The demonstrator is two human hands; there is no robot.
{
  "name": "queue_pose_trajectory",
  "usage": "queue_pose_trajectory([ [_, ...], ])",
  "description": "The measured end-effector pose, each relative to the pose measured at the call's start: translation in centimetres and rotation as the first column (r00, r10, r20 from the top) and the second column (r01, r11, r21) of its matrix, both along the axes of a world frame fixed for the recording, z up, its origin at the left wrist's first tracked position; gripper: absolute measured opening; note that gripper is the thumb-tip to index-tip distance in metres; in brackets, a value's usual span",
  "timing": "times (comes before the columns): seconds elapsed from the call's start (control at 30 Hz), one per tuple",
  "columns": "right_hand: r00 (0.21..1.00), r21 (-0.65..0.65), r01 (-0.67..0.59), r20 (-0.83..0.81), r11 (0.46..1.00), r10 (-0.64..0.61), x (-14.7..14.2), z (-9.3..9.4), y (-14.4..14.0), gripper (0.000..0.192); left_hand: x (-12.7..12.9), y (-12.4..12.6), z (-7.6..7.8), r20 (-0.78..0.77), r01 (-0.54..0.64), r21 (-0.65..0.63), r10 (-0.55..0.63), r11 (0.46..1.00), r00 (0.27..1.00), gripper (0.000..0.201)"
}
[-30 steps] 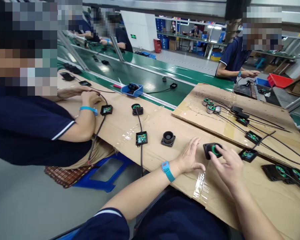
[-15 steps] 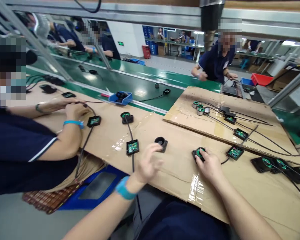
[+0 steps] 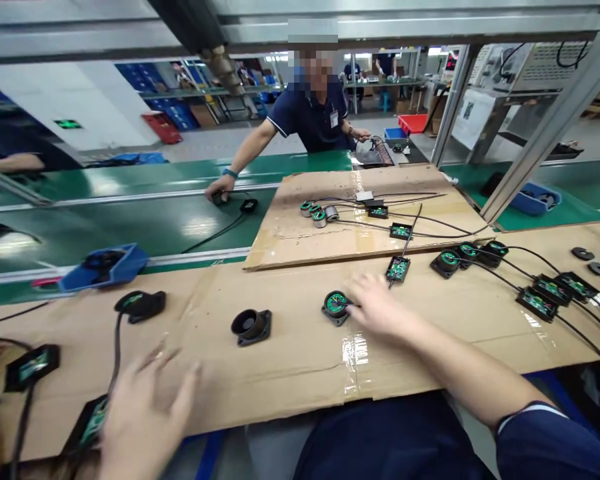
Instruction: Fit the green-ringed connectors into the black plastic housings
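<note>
My right hand (image 3: 375,308) lies on the cardboard worktop (image 3: 300,360), fingertips touching the right edge of a black fan part with a green disc (image 3: 336,305); it grips nothing. Blurred and with fingers spread, my left hand (image 3: 145,407) hovers low at the left, just right of a small black module with a green board (image 3: 93,421) on a cable. An empty black round housing (image 3: 251,325) sits between the hands, touched by neither.
Another black part on a cable (image 3: 140,303) and a blue bin (image 3: 105,265) lie at the left. A raised cardboard sheet (image 3: 360,223) carries several wired parts; more wired modules (image 3: 545,297) trail right. Across the green belt (image 3: 130,220) a co-worker's hand (image 3: 220,190) rests on a part.
The view has swung to the right. My left hand has moved left and down, away from the empty housing towards the board module. My right hand stays at the green-disc part.
</note>
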State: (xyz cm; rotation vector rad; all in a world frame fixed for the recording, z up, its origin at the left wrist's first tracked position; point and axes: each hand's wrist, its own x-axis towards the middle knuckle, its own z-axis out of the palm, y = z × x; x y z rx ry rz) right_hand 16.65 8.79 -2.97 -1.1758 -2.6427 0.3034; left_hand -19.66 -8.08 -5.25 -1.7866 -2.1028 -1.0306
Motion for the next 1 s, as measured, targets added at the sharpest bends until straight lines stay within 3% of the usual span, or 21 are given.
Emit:
queue_pose_trajectory([
  [0.1, 0.982, 0.182, 0.058, 0.168, 0.981, -0.090, 5.6, 0.7, 2.7, 0.057, 6.4, 2.0, -0.9, -0.002, 0.243, -0.062, -0.244, 0.968, 0.970, 0.045],
  [0.17, 0.956, 0.304, 0.052, 0.260, 0.951, -0.135, 9.0, -0.1, 5.0, 0.061, 10.5, 4.3, -2.3, 0.017, 0.295, -0.110, -0.295, 0.949, 0.955, 0.054],
  [0.27, 0.926, 0.387, -0.052, 0.363, 0.921, -0.101, 12.3, -2.2, 8.1, 0.062, 15.6, 8.3, -3.9, 0.151, 0.315, -0.241, -0.285, 0.918, 0.947, 0.079],
  [0.37, 0.907, 0.419, -0.144, 0.419, 0.896, -0.050, 13.3, -3.8, 9.9, 0.049, 18.5, 11.6, -4.2, 0.338, 0.419, -0.270, -0.322, 0.867, 0.884, 0.061],
  [0.47, 0.916, 0.448, -0.216, 0.401, 0.868, 0.021, 13.1, -3.1, 10.6, 0.040, 18.6, 12.4, -3.3, 0.434, 0.472, -0.257, -0.336, 0.843, 0.836, 0.036],
  [0.57, 0.948, 0.511, -0.253, 0.301, 0.822, 0.104, 12.1, -0.2, 10.1, 0.036, 15.7, 11.4, -1.4, 0.428, 0.446, -0.236, -0.320, 0.863, 0.845, 0.037],
  [0.67, 0.970, 0.589, -0.243, 0.141, 0.770, 0.198, 9.5, 2.9, 8.3, 0.035, 10.5, 10.4, 0.9, 0.371, 0.351, -0.207, -0.258, 0.913, 0.892, 0.041],
  [0.73, 0.951, 0.606, -0.259, 0.022, 0.752, 0.309, 6.5, 3.8, 6.1, 0.038, 6.0, 10.4, 2.1, 0.340, 0.264, -0.201, -0.185, 0.943, 0.922, 0.043],
  [0.8, 0.912, 0.545, -0.293, -0.087, 0.786, 0.400, 2.4, 3.3, 2.9, 0.044, 1.1, 10.8, 2.6, 0.301, 0.182, -0.207, -0.115, 0.961, 0.947, 0.043],
  [0.83, 0.903, 0.469, -0.306, -0.134, 0.829, 0.409, -0.1, 2.6, 1.0, 0.049, -1.3, 11.0, 2.5, 0.271, 0.148, -0.218, -0.086, 0.965, 0.959, 0.042],
  [0.9, 0.882, 0.163, -0.402, -0.194, 0.901, 0.429, -5.8, 0.7, -3.1, 0.056, -5.6, 11.7, 1.6, 0.200, 0.097, -0.274, -0.042, 0.957, 0.979, 0.038],
  [0.93, 0.889, -0.048, -0.422, -0.218, 0.905, 0.403, -8.8, -0.4, -5.0, 0.060, -7.4, 12.1, 1.0, 0.165, 0.081, -0.320, -0.028, 0.944, 0.986, 0.038],
  [1.0, 0.881, -0.368, -0.442, -0.349, 0.818, 0.319, -14.8, -2.2, -8.4, 0.066, -10.4, 12.7, -0.2, 0.107, 0.053, -0.429, -0.007, 0.902, 0.994, 0.041],
])
